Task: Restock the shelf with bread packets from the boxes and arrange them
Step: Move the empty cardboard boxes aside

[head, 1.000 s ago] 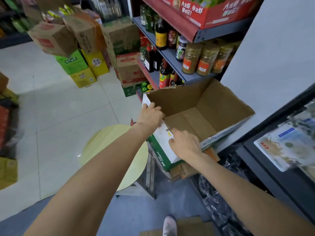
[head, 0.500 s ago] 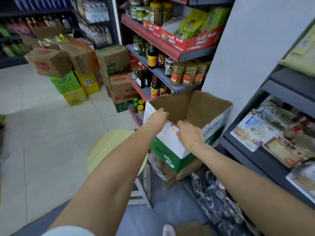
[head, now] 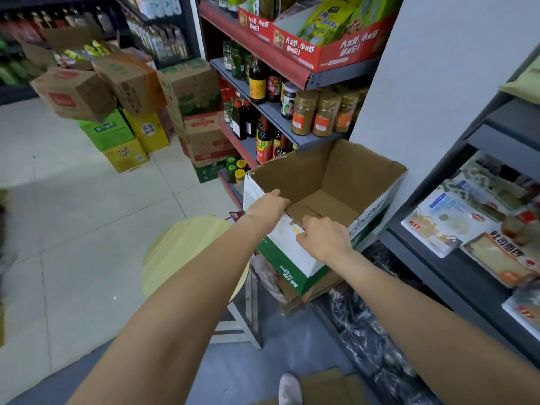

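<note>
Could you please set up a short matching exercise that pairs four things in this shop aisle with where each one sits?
Things:
1. open cardboard box
2. bread packets
3. round yellow stool
4. red display tray

Places:
A. on the top shelf, above the sauce bottles
B. in the grip of both hands at its near rim
C. lying on the dark shelf at the right
D. on the floor, under the left forearm

Pairs: 1-B, 2-C, 3-D, 4-A
</note>
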`<control>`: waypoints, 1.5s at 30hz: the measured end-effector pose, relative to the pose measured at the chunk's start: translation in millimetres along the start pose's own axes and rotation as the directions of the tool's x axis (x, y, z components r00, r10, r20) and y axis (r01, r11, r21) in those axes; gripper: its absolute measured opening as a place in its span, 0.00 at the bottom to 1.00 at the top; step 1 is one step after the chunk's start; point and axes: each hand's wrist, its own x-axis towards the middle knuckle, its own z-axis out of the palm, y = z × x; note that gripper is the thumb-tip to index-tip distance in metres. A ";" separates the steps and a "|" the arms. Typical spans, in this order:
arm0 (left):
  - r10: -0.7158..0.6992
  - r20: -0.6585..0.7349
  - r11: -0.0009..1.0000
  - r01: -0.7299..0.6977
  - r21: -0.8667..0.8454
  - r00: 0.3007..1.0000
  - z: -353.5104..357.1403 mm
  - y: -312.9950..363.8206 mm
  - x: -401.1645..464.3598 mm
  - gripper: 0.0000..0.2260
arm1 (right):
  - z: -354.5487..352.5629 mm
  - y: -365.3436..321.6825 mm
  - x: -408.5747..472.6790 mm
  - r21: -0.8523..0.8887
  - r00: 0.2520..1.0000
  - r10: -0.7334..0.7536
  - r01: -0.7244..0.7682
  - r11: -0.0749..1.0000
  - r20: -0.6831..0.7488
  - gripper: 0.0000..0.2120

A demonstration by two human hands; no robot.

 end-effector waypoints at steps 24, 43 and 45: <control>0.112 -0.066 0.988 -0.118 -0.097 0.992 -0.6 7.3 -12.2 0.09 | 12.8 13.0 -8.6 -0.027 0.996 -0.048 0.046 0.999 -0.071 0.10; 0.133 -0.083 0.990 -0.137 -0.042 0.988 -10.1 2.6 30.9 0.07 | 7.5 11.8 15.8 0.045 0.972 0.056 -0.047 0.998 -0.227 0.08; 0.112 -0.111 0.990 -0.120 -0.075 0.988 -13.5 -3.3 34.4 0.07 | 2.7 7.9 23.8 0.041 0.967 0.048 -0.039 0.998 -0.249 0.08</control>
